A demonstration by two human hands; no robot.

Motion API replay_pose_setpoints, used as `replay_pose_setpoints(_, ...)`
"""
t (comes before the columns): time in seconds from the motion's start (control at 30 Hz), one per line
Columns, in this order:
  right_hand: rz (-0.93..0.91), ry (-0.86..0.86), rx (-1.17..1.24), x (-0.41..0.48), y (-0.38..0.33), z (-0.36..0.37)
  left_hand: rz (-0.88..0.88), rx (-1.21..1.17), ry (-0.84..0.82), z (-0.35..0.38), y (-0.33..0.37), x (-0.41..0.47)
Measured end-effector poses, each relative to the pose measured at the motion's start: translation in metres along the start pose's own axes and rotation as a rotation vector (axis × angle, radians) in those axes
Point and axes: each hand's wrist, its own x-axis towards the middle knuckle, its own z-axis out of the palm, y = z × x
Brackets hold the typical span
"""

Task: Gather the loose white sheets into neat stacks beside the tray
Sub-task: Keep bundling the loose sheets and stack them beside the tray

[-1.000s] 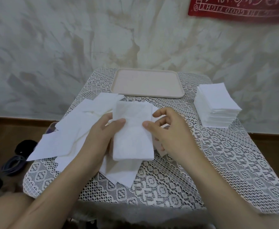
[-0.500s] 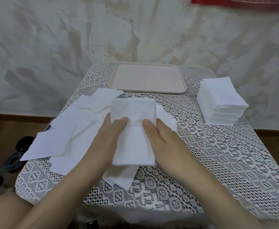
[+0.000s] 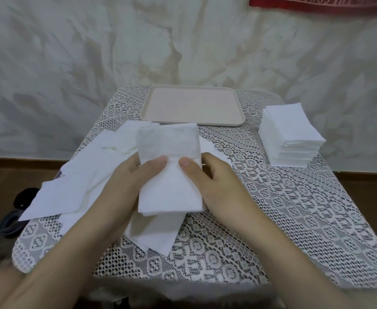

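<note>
A small bundle of white sheets (image 3: 169,186) is held upright over the table's middle. My left hand (image 3: 125,181) grips its left side and my right hand (image 3: 214,181) grips its right side, both thumbs pressed on the front. Several loose white sheets (image 3: 78,181) lie spread at the left, and more (image 3: 156,233) poke out below the bundle. A neat stack of white sheets (image 3: 292,134) stands at the right, beside the beige tray (image 3: 192,105) at the back.
The small table wears a white lace cloth (image 3: 272,219) and stands against a marbled wall. Dark cables and a black object (image 3: 15,210) lie on the brown floor at the left. A red banner (image 3: 321,5) hangs top right.
Both hands have closed in on the bundle. The right hand, which hovered beside it, now grips its right edge with the thumb on the front. The bundle stands a little straighter.
</note>
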Motion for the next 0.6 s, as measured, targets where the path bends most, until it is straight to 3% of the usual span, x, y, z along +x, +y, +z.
replay_pose_setpoints(0.13,0.011,-0.012,0.053,0.006,0.005,-0.018,-0.015,-0.027,0.062,-0.013,0.009,0.004)
replay_pose_setpoints(0.23,0.017,0.156,-0.162,0.019,0.024,-0.038,-0.029,-0.032,0.13,-0.024,0.013,0.008)
replay_pose_setpoints(0.33,0.071,0.203,-0.379,0.025,0.034,-0.047,-0.05,-0.014,0.16,-0.027,0.01,0.01)
replay_pose_setpoints(0.6,0.106,0.206,-0.482,0.035,0.039,-0.044,-0.072,-0.004,0.181,-0.026,0.004,0.01)
